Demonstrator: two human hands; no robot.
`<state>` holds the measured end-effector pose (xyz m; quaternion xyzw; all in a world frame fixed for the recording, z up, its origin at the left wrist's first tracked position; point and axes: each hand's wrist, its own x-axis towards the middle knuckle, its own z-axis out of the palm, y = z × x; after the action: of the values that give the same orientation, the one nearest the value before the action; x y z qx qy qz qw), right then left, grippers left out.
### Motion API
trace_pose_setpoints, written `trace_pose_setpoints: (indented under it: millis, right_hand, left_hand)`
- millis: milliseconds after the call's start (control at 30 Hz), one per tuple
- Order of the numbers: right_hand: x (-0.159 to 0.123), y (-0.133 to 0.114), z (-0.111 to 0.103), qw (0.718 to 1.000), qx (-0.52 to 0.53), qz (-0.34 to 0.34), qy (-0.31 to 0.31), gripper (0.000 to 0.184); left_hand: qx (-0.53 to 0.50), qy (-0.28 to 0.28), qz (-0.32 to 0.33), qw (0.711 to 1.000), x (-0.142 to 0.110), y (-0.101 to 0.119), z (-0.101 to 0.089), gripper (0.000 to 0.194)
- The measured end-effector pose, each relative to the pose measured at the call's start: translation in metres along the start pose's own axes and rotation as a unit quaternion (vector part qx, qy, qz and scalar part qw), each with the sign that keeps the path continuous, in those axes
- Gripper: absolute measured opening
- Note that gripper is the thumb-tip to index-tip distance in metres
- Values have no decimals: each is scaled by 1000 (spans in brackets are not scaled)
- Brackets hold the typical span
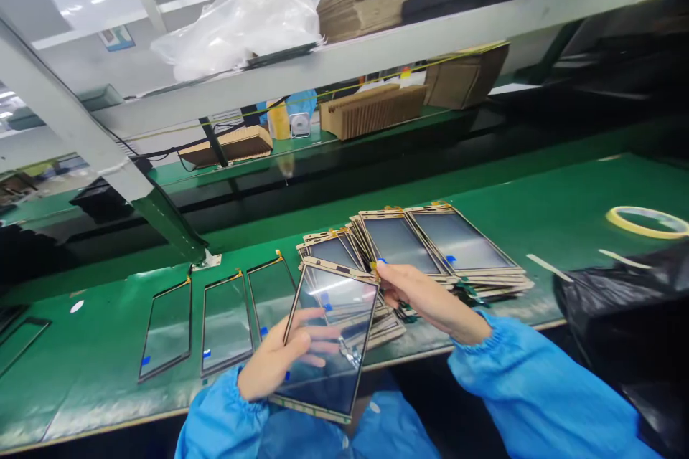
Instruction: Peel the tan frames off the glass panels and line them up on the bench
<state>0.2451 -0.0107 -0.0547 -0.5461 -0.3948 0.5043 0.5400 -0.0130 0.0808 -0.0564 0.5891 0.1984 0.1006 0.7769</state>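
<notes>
My left hand supports a glossy dark glass panel with a tan frame from below, tilted toward me above the table's front edge. My right hand pinches the panel's upper right corner, where a small blue tab sticks out. Both sleeves are blue. Just behind the held panel lie fanned stacks of similar framed panels on the green table. Left of them, three thin black-edged glass sheets lie flat side by side.
A yellow tape roll lies at the far right, with a black plastic bag nearer me. Cardboard stacks sit on the far bench. A grey shelf overhead carries a clear plastic bag and boxes. A slanted metal post stands left.
</notes>
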Motion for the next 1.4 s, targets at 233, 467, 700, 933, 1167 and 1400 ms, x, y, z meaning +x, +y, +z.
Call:
trace_pose_setpoints:
  millis: [233,467,700,933,1167,1400]
  right_hand:
    - [-18,7,11,994,-24,-90,64,64]
    - [-26,23,40,955,-98,-216,178,35]
    - [-18,47,35,958,-74,-204,190,45]
    - [-11,-8,21,858,-405,-313,28,32]
    - [-8,-47,33,592,-666,-446,-85,26]
    - [3,-38,23,434,-725,-535,-23,20]
  left_hand:
    - [-67,0,25,997,-11,-15,-8,40]
    - [-135,-41,11,990,-14,-31,-3,37]
    - [-30,-23,2,999,-17,-15,-10,43]
    - [109,-34,-79,990,-21,6,-7,58]
    - [136,-81,-152,976,-8,12,-10,67]
    - [-51,-204,-228,951,15,28,-14,43]
